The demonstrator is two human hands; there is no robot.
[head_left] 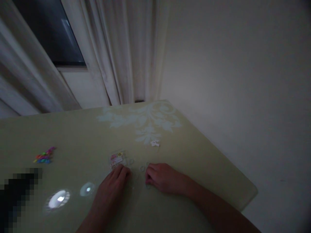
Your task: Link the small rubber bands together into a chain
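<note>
My left hand (118, 177) rests low over the table with its fingers curled together, just in front of a small clear box (117, 159). The box shows pink, yellow and white bits inside. My right hand (159, 177) is to the right, fingers pinched close to the tabletop; anything between its fingertips is hidden. Small pale rings, one (131, 161) beside the box and another (142, 168) left of my right fingers, lie between the hands. What my left fingers hold, if anything, cannot be made out.
A white piece of irregular shape (155, 143) lies beyond my right hand. Several bright coloured small pieces (45, 156) are heaped at left. The table (194, 155) meets the wall at right and curtains (114, 48) at the back. A blurred dark shape is at lower left.
</note>
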